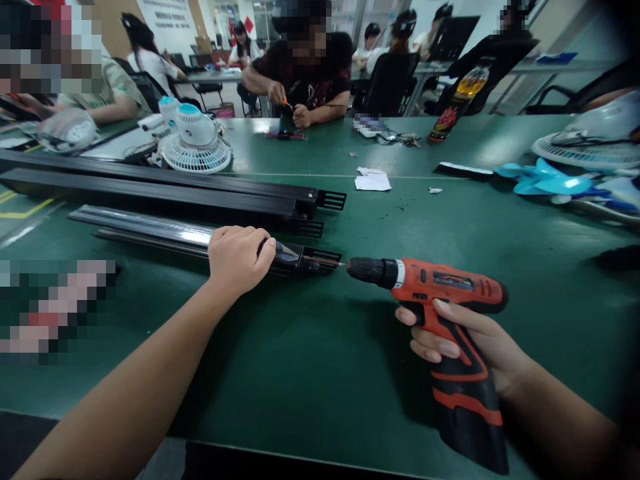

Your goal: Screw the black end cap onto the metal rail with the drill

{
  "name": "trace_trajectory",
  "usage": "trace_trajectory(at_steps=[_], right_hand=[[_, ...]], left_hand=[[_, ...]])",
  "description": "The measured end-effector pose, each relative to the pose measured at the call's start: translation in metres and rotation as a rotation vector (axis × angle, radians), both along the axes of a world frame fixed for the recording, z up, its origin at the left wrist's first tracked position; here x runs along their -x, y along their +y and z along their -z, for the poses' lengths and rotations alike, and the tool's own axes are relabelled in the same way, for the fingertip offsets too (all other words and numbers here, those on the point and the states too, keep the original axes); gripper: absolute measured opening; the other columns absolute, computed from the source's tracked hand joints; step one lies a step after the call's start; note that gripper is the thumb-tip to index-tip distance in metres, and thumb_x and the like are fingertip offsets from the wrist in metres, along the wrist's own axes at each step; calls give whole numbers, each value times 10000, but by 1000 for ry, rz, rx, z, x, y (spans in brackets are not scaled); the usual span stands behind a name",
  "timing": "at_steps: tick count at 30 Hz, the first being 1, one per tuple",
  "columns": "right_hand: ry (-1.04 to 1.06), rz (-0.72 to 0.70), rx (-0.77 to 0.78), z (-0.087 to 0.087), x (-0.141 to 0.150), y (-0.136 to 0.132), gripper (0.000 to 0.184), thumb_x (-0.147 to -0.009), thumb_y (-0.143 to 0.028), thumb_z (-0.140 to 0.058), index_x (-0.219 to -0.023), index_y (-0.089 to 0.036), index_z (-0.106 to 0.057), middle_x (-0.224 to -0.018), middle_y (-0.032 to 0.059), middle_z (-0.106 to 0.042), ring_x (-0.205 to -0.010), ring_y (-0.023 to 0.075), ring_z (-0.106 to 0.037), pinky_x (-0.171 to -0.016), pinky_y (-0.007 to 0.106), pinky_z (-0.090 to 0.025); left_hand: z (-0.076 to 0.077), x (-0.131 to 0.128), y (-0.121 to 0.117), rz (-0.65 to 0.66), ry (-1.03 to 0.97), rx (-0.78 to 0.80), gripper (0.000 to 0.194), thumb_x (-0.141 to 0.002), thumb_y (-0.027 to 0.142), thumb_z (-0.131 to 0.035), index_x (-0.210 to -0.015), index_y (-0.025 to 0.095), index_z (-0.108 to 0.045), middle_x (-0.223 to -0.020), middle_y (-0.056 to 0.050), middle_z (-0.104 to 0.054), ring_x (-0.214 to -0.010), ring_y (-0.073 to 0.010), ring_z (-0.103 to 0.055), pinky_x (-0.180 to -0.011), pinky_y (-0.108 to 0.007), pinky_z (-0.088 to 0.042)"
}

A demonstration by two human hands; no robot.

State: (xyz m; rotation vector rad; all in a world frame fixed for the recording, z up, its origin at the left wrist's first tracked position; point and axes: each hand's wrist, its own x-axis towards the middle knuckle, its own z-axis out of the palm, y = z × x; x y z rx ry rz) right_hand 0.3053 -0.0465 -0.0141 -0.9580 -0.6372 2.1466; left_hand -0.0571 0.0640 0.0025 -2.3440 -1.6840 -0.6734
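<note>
My right hand is wrapped round the grip of an orange and black cordless drill, a finger by its trigger. The drill points left, and its thin bit reaches the slotted end piece of a long black bar. Whether the bit touches a screw there is too small to tell. My left hand closes over the long black bar near that slotted end, holding it against the green table. The underside of the bar and part of its end are hidden by my fingers.
Two more long black bars lie just behind. Farther back are a white fan housing, white paper, blue fan blades and a bottle. Across the table a person works with a small tool.
</note>
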Motion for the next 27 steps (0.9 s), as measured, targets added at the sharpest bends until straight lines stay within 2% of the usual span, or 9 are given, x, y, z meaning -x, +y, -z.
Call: trace_trajectory(at_steps=[13, 18, 27], right_hand=[[-41, 43, -18, 2, 0, -1, 354, -870, -496, -854, -925, -155, -778, -528, -49, -493, -503, 109, -308, -550, 263, -463], [-42, 16, -23, 0, 0, 0, 357, -886, -508, -835, -922, -158, -767, -494, -66, -432, -513, 128, -319, -547, 273, -470], [-32, 51, -45, 2, 1, 0, 299, -912, -445, -812, -960, -158, -745, -594, -49, -493, -510, 104, -372, -547, 255, -490]], left_hand=[[-1, 0, -1, -5, -33, 12, 496, -1044, 413, -388, -918, 214, -824, -848, -88, -804, -866, -313, -732, -940, -523, -481], [1, 1, 0, 6, -23, -11, 450, -1050, 399, -405, -891, 240, -795, -846, -68, -808, -863, -304, -728, -928, -515, -483], [1, 2, 0, 9, -12, -1, 481, -1061, 407, -393, -922, 220, -814, -871, -81, -819, -887, -308, -747, -928, -507, -483]])
